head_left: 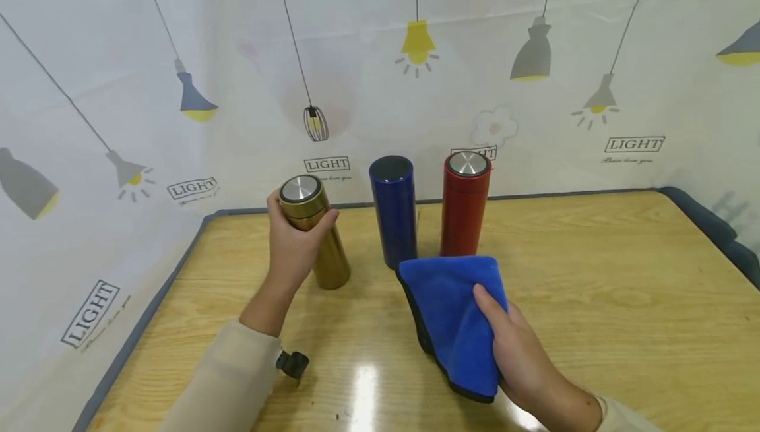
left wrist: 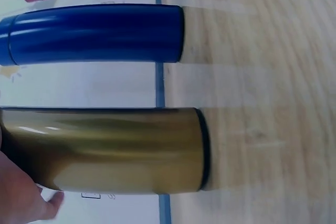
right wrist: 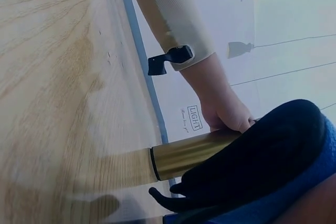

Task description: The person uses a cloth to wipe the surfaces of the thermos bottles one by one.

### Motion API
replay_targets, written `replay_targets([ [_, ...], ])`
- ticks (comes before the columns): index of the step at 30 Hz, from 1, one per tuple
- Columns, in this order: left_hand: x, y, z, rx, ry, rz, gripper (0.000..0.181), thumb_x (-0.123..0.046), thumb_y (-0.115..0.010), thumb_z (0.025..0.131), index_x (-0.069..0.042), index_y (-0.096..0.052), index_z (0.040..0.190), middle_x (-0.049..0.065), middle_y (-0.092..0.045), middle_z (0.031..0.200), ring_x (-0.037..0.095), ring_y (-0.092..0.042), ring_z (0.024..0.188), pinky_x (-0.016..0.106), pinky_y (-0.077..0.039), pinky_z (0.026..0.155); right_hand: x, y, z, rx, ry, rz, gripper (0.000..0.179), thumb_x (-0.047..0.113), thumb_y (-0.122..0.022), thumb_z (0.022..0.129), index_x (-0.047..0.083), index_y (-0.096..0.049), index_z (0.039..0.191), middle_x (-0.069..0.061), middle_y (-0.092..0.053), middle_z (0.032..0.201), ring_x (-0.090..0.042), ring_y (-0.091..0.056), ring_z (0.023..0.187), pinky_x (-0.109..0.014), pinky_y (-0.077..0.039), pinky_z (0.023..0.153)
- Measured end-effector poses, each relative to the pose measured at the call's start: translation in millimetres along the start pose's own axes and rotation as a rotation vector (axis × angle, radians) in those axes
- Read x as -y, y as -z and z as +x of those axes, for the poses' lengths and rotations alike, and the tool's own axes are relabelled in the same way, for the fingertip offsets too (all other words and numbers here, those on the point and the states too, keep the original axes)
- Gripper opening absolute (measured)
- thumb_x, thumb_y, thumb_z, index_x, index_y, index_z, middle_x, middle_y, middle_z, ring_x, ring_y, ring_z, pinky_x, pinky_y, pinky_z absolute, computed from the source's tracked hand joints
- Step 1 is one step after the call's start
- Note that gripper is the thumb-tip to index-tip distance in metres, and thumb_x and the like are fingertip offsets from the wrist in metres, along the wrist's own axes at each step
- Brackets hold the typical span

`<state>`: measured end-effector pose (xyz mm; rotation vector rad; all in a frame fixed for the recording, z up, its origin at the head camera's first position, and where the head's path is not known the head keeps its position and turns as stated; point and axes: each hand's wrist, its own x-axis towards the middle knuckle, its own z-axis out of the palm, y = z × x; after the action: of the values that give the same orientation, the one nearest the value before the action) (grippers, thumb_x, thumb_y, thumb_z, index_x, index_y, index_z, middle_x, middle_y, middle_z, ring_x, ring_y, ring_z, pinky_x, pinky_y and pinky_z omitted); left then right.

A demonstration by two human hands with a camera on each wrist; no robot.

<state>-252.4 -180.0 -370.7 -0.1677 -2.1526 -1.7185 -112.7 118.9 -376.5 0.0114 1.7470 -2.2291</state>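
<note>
Around the upper part of a gold thermos flask (head_left: 331, 257) with a silver-topped lid, my left hand (head_left: 291, 247) curls its fingers and thumb. The flask's base is at the wooden table; whether it touches is hard to tell. My right hand (head_left: 525, 353) grips a folded blue cloth (head_left: 457, 313) with a dark edge, thumb on top and fingers hidden beneath. A blue thermos flask (head_left: 394, 214) and a red thermos flask (head_left: 465, 211) stand upright beyond the cloth, which covers the red one's base in the head view. In the right wrist view the cloth (right wrist: 262, 161) partly hides the gold flask (right wrist: 191, 153).
The wooden table (head_left: 594, 287) ends at a grey-blue edge strip against a white curtain (head_left: 368, 89) printed with lamps. A black strap mount (head_left: 293, 363) sits on the left wrist and sticks out to the side. Dark cushion-like shapes (head_left: 706, 221) lie at the right edge.
</note>
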Motion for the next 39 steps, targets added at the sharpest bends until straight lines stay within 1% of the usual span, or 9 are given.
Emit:
replay_targets([
  [8, -9.4, -2.8, -5.7, -0.083, -0.044, 0.055, 0.099, -0.030, -0.086, 0.079, -0.033, -0.020, 0.152, 0.004, -0.035, 0.152, 0.021, -0.039, 0.138, 0.052, -0.033, 0.115, -0.6, 0.4, 0.0, -0.014, 0.036, 0.038, 0.050, 0.045, -0.032, 0.109, 0.007, -0.043, 0.138, 0.000, -0.064, 0.118, -0.015, -0.061, 0.111, -0.033, -0.054, 0.093],
  [11, -14.8, -7.4, -13.6, -0.225, -0.245, 0.133, 0.086, -0.033, -0.083, 0.081, -0.024, -0.031, 0.149, 0.002, -0.029, 0.156, 0.018, -0.024, 0.148, 0.052, -0.015, 0.124, -2.1, 0.1, 0.1, -0.008, 0.046, 0.050, 0.046, 0.044, -0.032, 0.109, 0.008, -0.046, 0.135, 0.001, -0.066, 0.116, -0.015, -0.062, 0.110, -0.034, -0.055, 0.092],
  [15, -28.8, -23.6, -24.0, -0.424, -0.680, 0.204, 0.059, -0.034, -0.078, 0.082, -0.006, -0.052, 0.127, 0.012, -0.043, 0.146, 0.029, -0.029, 0.146, 0.054, -0.004, 0.125, -3.7, -0.6, 0.6, -0.025, 0.034, 0.054, 0.046, 0.044, -0.032, 0.109, 0.008, -0.046, 0.135, 0.002, -0.066, 0.116, -0.015, -0.063, 0.109, -0.033, -0.055, 0.092],
  [18, -40.3, -41.6, -31.2, -0.420, -0.897, 0.195, 0.042, -0.031, -0.075, 0.086, -0.001, -0.060, 0.111, 0.019, -0.051, 0.131, 0.038, -0.040, 0.134, 0.055, -0.019, 0.121, -3.2, -0.9, 0.8, -0.052, 0.031, 0.042, 0.048, 0.044, -0.033, 0.109, 0.007, -0.045, 0.136, 0.002, -0.066, 0.116, -0.014, -0.062, 0.110, -0.032, -0.054, 0.092],
  [20, -45.5, -53.6, -34.2, -0.340, -0.935, 0.181, 0.035, -0.027, -0.074, 0.088, 0.000, -0.063, 0.107, 0.021, -0.055, 0.126, 0.039, -0.045, 0.127, 0.052, -0.030, 0.116, -2.3, -0.7, 0.9, -0.071, 0.043, 0.026, 0.048, 0.044, -0.033, 0.109, 0.007, -0.044, 0.137, 0.002, -0.065, 0.116, -0.014, -0.061, 0.110, -0.031, -0.054, 0.092],
  [23, -49.7, -67.3, -34.6, -0.153, -0.809, 0.179, 0.036, -0.022, -0.072, 0.091, -0.001, -0.061, 0.118, 0.021, -0.054, 0.129, 0.034, -0.047, 0.127, 0.046, -0.037, 0.112, -1.3, -0.1, 1.5, -0.092, 0.071, 0.001, 0.048, 0.044, -0.033, 0.109, 0.007, -0.043, 0.138, 0.003, -0.064, 0.117, -0.013, -0.060, 0.110, -0.030, -0.054, 0.092],
  [26, -50.5, -79.3, -30.4, 0.009, -0.551, 0.174, 0.052, -0.023, -0.069, 0.094, -0.006, -0.048, 0.138, 0.014, -0.046, 0.143, 0.023, -0.041, 0.136, 0.042, -0.036, 0.115, -0.9, 1.0, 1.6, -0.103, 0.084, -0.011, 0.048, 0.043, -0.032, 0.109, 0.007, -0.042, 0.138, 0.004, -0.063, 0.118, -0.012, -0.060, 0.111, -0.029, -0.054, 0.091],
  [32, -43.7, -95.5, -15.6, 0.121, -0.101, 0.101, 0.082, -0.038, -0.067, 0.095, -0.023, -0.017, 0.159, 0.006, -0.027, 0.160, 0.023, -0.028, 0.148, 0.046, -0.030, 0.121, -1.9, 0.8, 0.6, -0.115, 0.090, 0.012, 0.044, 0.043, -0.034, 0.109, 0.009, -0.046, 0.134, 0.004, -0.065, 0.115, -0.013, -0.061, 0.109, -0.031, -0.054, 0.090],
  [39, -35.0, -101.0, -5.2, 0.212, 0.075, 0.030, 0.089, -0.040, -0.069, 0.094, -0.026, -0.010, 0.160, 0.010, -0.034, 0.157, 0.032, -0.046, 0.138, 0.058, -0.042, 0.110, -1.4, -0.1, 0.2, -0.110, 0.108, 0.019, 0.041, 0.042, -0.034, 0.109, 0.011, -0.051, 0.130, 0.003, -0.067, 0.111, -0.014, -0.063, 0.105, -0.032, -0.055, 0.088],
])
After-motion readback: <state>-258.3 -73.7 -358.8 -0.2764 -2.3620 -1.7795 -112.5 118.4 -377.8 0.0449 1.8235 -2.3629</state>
